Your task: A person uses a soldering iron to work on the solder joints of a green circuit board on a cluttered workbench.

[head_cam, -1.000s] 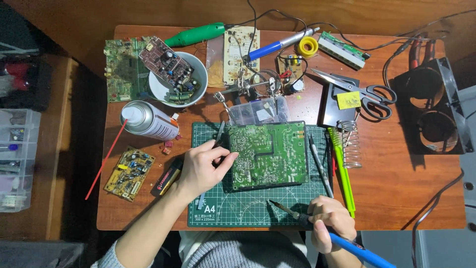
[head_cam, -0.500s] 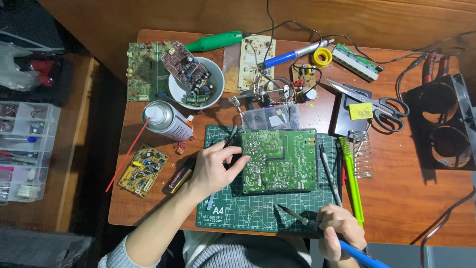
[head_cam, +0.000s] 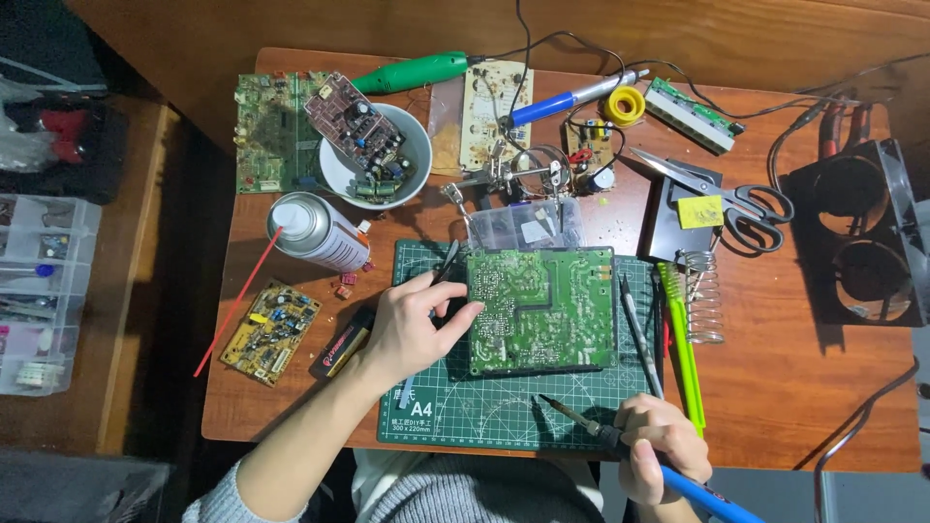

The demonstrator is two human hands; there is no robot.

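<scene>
Where cutting mat [head_cam: 504,416] lies, white-labelled.
</scene>
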